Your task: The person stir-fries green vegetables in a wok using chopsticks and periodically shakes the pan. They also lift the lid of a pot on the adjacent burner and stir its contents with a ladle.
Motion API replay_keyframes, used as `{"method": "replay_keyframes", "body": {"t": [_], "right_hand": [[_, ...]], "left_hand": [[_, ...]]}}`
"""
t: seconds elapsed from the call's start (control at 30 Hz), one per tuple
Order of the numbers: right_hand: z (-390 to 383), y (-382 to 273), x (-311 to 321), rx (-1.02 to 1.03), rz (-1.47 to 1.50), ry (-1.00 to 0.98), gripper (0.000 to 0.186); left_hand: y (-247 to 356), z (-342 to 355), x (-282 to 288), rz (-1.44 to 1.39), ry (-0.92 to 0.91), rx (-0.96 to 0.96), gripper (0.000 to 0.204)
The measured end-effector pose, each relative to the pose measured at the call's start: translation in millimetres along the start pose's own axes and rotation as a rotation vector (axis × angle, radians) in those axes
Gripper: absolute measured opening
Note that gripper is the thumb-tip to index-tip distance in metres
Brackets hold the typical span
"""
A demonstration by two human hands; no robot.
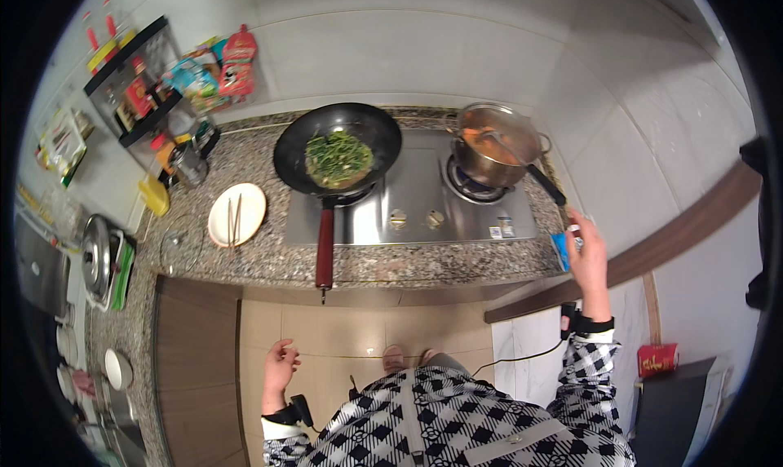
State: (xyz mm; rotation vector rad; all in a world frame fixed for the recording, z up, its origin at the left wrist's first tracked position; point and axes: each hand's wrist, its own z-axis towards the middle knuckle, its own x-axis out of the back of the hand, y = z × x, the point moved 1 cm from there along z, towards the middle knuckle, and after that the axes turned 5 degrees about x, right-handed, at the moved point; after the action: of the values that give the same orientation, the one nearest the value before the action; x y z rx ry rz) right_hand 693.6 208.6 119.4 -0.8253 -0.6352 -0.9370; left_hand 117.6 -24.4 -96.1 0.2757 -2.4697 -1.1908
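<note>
Our left hand point(281, 367) hangs over the tiled floor, fingers loosely curled and apart, nothing in it. Our right hand point(589, 259) is at the counter's right end, fingers bent, just beside a shiny blue packet point(559, 252); can't tell if they're clamped on anything. On the speckled stone counter point(424, 265), left side: round pale plate point(253, 210), two thin chopsticks point(237, 212) across it. Behind, smooth steel hob point(416, 191): left burner has the black, round-bottomed wok point(295, 154), reddish-brown handle toward us, cooked greens point(338, 159) inside. Right burner: deep steel pot point(488, 171), orange-red food point(479, 145) and a ladle in it, black grip point(546, 185) sticking out past the rim toward our right hand.
</note>
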Motion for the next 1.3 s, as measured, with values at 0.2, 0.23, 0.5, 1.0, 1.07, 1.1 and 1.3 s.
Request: {"method": "replay_keyframes", "body": {"t": [0.2, 0.23, 0.5, 1.0, 1.07, 1.1, 1.3], "right_hand": [[-24, -25, -6, 0.127, 0.016, 0.007, 0.024], [-31, -22, -11, 0.068, 0.054, -0.032, 0.021], [-133, 17, -35, -0.087, -0.096, -0.189, 0.008], [-216, -144, -140, -0.389, 0.031, -0.334, 0.011], [-217, -175, -148, -0.443, 0.078, -0.345, 0.012], [-221, -187, -147, -0.442, 0.12, -0.33, 0.012], [-267, -216, -117, -0.706, -0.051, -0.452, 0.013]], "left_hand": [[-7, -3, 43, 0.189, 0.17, -0.051, 0.029], [-10, -6, 53, 0.24, 0.208, -0.057, 0.029], [26, 21, 132, 0.665, 0.412, -0.287, 0.022], [160, 235, 338, 1.02, 0.654, -0.337, 0.044], [168, 261, 352, 1.088, 0.667, -0.394, 0.049], [171, 274, 355, 1.113, 0.67, -0.436, 0.05], [176, 329, 365, 1.261, 0.513, -0.356, 0.032]]}}
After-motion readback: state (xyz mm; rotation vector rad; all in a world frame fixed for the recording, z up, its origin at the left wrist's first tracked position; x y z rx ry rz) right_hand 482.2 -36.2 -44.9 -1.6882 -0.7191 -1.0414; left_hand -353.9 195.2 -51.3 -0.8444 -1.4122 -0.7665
